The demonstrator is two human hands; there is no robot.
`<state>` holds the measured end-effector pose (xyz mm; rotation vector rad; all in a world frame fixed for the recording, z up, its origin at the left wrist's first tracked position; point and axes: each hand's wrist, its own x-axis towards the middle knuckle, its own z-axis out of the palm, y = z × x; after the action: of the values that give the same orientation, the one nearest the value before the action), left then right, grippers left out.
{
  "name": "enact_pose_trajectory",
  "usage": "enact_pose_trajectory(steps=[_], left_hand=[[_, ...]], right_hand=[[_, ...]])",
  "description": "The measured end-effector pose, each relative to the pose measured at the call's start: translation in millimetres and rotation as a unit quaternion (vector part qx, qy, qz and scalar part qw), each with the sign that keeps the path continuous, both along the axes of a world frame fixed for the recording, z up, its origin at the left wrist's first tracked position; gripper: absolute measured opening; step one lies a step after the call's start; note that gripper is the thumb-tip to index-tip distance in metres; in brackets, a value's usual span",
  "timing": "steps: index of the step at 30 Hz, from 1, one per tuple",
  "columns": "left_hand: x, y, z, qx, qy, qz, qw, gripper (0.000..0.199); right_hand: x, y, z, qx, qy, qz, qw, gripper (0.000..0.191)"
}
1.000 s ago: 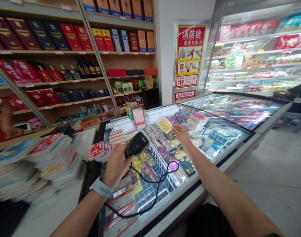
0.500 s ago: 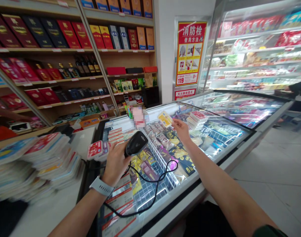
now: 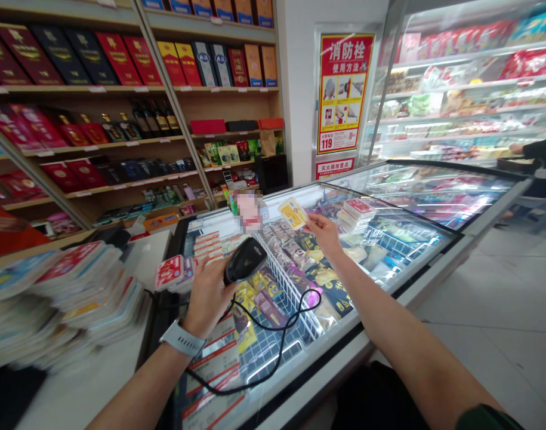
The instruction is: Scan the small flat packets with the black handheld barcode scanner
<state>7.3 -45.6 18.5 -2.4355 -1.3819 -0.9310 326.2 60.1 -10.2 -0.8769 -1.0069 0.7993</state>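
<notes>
My left hand (image 3: 210,297) is wrapped round a black barcode scanner (image 3: 246,261), its head pointing up and to the right. A black cable (image 3: 285,343) loops from it across the freezer's glass top. Between thumb and fingers, my right hand (image 3: 323,234) pinches the edge of a flat yellow-and-white package (image 3: 293,214), held above the glass. To the right of that hand, a pile of white packages with red labels (image 3: 358,209) sits on the glass. Just left of my left hand lie red-labelled packages (image 3: 169,272).
Tall stacks of flat packages (image 3: 82,292) stand on the white counter (image 3: 98,382) at left. Frozen goods in wire baskets show through the freezer (image 3: 425,236). Behind are shelves of boxed bottles (image 3: 116,57). A person's dark sleeve (image 3: 543,152) is at far right, an orange garment (image 3: 13,230) at far left.
My right hand has moved slightly left with the yellow package, which now lies closer to the scanner. My left hand has hardly moved. At left, the orange garment shows more.
</notes>
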Motion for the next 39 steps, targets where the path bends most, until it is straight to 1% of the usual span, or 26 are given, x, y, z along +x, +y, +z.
enact_pose_trajectory(steps=[6,11,19,24,34,39], left_hand=[[-1.2,0.0,-0.6,-0.005,-0.002,-0.001,1.0,0.034],[-2.6,1.5,-1.5,-0.007,-0.002,0.001,1.0,0.031],[-0.7,0.0,1.6,-0.004,-0.003,0.004,1.0,0.026],[-1.5,0.7,0.3,0.004,0.001,0.0,1.0,0.028],[-1.9,1.7,1.0,0.008,0.038,-0.005,0.999,0.029],[-2.2,2.1,-0.3,0.016,0.039,-0.008,0.999,0.033]], right_hand=[[-1.8,-1.4,-0.4,-0.003,-0.008,-0.006,1.0,0.056],[-1.9,-2.9,1.1,0.0,0.009,-0.001,1.0,0.055],[-2.3,-3.2,1.1,0.006,0.011,0.001,1.0,0.053],[-2.8,-4.2,2.2,0.004,0.015,0.001,1.0,0.052],[-3.5,-4.7,2.9,0.006,0.024,0.004,1.0,0.052],[-3.0,-5.5,2.8,0.007,0.01,0.006,1.0,0.052]])
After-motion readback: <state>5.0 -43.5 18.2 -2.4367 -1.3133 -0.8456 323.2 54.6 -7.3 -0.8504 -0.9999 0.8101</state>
